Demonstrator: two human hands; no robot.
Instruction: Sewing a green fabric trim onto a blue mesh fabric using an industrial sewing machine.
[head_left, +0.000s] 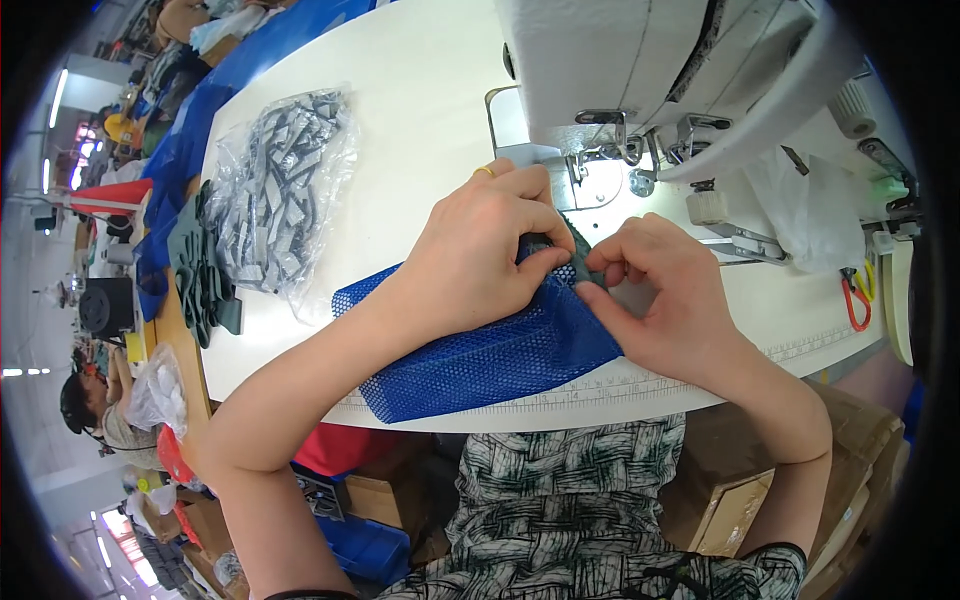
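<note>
A piece of blue mesh fabric (490,350) lies across the front of the white sewing table, its upper edge gathered between my hands. My left hand (490,245) pinches that edge with thumb and forefinger; a ring shows on one finger. Close on the right, my right hand (660,290) is closed, thumb and forefinger together at the edge of a dark green strip of cloth (578,238) against the mesh. The exact hold of the fingertips is partly hidden. Just beyond my hands stands a white sewing machine (640,80), its needle area lit.
A clear plastic bag of small grey labels (285,180) lies on the left, beside folded dark green cloth (200,265). Red-handled scissors (855,300) rest at the right edge. A printed ruler (560,398) runs along the front edge. Cardboard boxes (735,510) stand below. Another person (95,400) sits far left.
</note>
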